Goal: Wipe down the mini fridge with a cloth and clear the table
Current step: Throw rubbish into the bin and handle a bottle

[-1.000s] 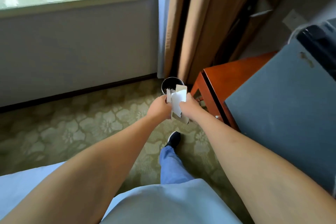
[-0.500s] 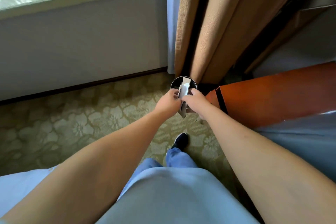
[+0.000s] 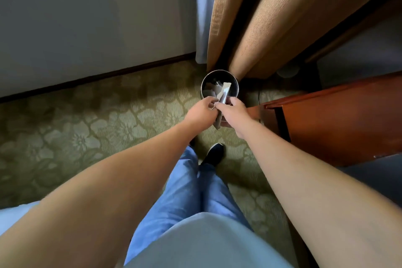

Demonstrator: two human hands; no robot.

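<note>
Olive-green carpet with a raised floral weave covers the floor, meeting a smooth pale wall along a dark baseboard. Ribbed tan curtains hang in heavy vertical folds down to the floor, with a strip of thin bluish sheer beside them. At their foot stands a small round waste bin, its thin metallic rim shining around a dark interior where a few pale crumpled scraps lie. To the right, the corner of a glossy reddish-brown wooden table juts in, its polished face catching warm light.

Both bare forearms reach forward over the bin's near edge. The left hand and the right hand sit close together, fingers curled and pinching a flat, folded piece of whitish paper or card between them; its upper end stands above the bin's opening and its lower end pokes out beneath the hands. Below, 2 legs in soft blue trousers and 1 dark shoe stand on the carpet.
</note>
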